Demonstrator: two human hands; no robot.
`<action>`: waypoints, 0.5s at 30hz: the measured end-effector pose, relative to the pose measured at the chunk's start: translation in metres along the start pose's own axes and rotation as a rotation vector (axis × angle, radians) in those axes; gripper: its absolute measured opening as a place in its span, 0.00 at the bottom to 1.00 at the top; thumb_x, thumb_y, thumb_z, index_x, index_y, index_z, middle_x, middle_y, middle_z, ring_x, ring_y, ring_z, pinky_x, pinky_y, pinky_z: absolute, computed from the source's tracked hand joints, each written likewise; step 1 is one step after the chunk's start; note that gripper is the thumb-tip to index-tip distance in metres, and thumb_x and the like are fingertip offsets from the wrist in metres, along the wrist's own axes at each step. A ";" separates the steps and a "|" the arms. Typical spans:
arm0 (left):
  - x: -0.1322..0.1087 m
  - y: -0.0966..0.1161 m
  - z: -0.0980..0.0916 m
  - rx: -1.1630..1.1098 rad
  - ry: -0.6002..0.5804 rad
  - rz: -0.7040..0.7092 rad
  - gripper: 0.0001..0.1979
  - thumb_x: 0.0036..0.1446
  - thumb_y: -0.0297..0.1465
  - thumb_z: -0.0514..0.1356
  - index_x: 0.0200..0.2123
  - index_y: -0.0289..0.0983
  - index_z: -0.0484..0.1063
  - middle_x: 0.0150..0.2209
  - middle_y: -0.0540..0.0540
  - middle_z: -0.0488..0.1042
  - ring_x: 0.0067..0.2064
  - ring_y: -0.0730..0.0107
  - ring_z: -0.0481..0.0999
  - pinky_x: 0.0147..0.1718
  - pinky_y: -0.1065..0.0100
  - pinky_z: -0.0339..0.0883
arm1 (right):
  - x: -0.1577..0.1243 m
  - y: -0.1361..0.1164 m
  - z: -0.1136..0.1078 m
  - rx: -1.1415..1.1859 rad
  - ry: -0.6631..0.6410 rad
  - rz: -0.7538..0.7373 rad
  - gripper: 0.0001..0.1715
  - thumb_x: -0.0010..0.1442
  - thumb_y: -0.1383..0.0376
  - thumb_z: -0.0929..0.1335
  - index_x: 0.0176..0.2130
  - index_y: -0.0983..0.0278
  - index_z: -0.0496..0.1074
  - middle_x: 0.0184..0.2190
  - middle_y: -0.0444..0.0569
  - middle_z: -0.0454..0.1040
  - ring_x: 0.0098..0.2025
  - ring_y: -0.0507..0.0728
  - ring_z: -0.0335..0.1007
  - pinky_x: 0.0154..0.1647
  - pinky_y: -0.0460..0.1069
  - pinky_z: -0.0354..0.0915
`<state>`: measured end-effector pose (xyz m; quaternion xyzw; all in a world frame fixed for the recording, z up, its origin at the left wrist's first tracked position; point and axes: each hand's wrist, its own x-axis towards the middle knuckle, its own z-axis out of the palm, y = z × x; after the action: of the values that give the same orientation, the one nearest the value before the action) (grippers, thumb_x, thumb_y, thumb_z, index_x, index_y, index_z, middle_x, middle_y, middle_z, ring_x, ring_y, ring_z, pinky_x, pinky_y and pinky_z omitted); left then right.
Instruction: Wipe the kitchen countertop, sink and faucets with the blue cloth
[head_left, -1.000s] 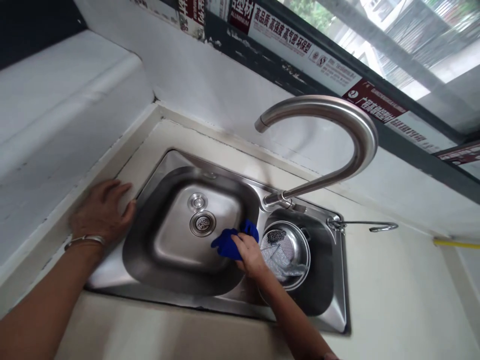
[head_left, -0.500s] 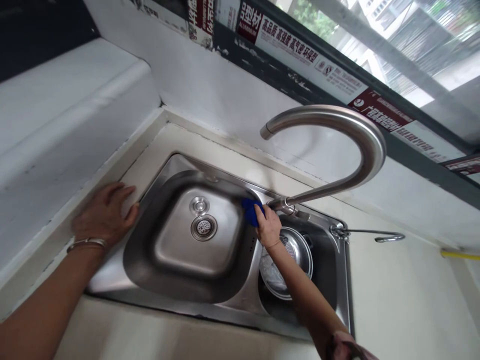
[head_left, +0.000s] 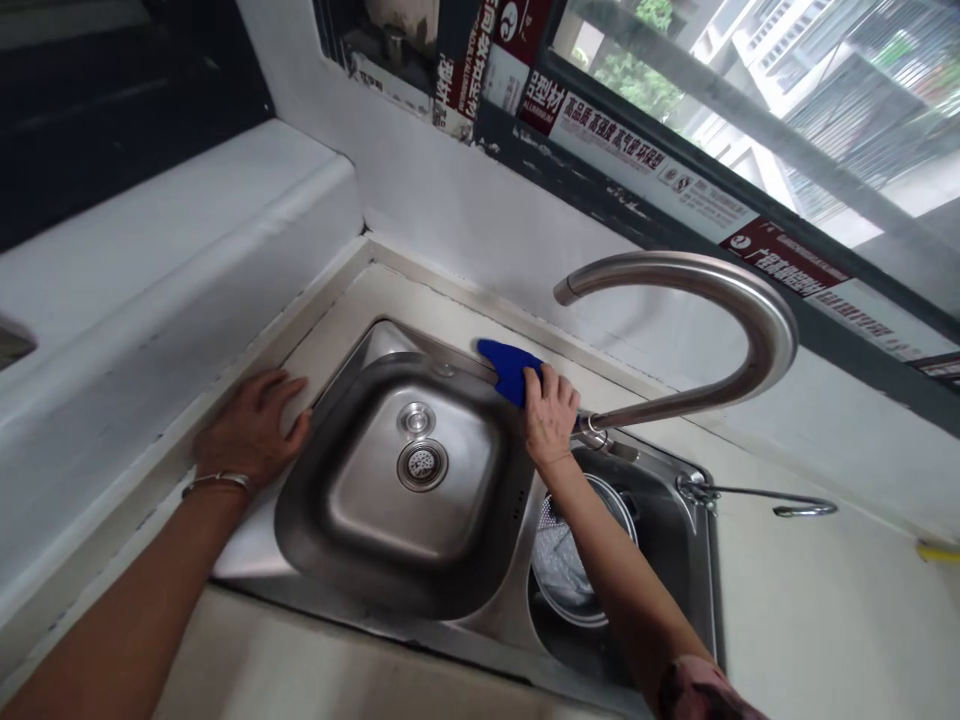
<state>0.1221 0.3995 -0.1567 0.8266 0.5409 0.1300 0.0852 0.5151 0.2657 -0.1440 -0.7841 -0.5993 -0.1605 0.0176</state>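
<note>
My right hand grips a blue cloth at the back rim of the steel double sink, just left of the faucet's base. The cloth spreads out past my fingers over the rim and the counter behind it. On the counter at the sink's left edge, my left hand rests with its fingers apart and nothing in it. Between my hands lies the larger basin, with a drain and a small round metal strainer piece beside it.
A tall curved faucet rises behind the sink. Inside the right basin sits a round metal pot or colander holding something clear. A thin second spout stands at the right. A window frame runs along the back wall.
My right hand has moved from the divider between the basins up to the back rim, and the blue cloth is now spread wider. The camera view has shifted; my left hand stays by the left edge.
</note>
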 end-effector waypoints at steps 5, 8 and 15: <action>-0.001 -0.003 0.004 0.009 0.009 -0.001 0.31 0.68 0.48 0.45 0.62 0.35 0.70 0.66 0.38 0.65 0.62 0.48 0.69 0.63 0.45 0.67 | -0.013 -0.005 0.006 -0.104 -0.198 0.093 0.23 0.67 0.71 0.64 0.60 0.69 0.69 0.53 0.67 0.70 0.48 0.68 0.63 0.49 0.60 0.58; 0.000 -0.006 0.008 0.000 0.029 0.009 0.33 0.68 0.50 0.43 0.62 0.35 0.70 0.66 0.37 0.65 0.63 0.47 0.68 0.64 0.42 0.65 | -0.019 -0.004 0.006 -0.062 -0.263 0.036 0.26 0.63 0.66 0.69 0.59 0.67 0.70 0.51 0.63 0.70 0.48 0.68 0.62 0.50 0.59 0.58; 0.002 -0.008 0.011 -0.004 0.060 0.051 0.35 0.69 0.51 0.42 0.62 0.32 0.70 0.65 0.35 0.64 0.64 0.46 0.67 0.66 0.44 0.63 | -0.070 0.006 0.004 0.087 -0.283 -0.100 0.30 0.55 0.64 0.73 0.57 0.63 0.72 0.57 0.59 0.67 0.56 0.68 0.58 0.56 0.59 0.55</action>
<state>0.1192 0.4042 -0.1690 0.8357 0.5217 0.1579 0.0676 0.5056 0.1992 -0.1663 -0.7666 -0.6404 -0.0230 -0.0412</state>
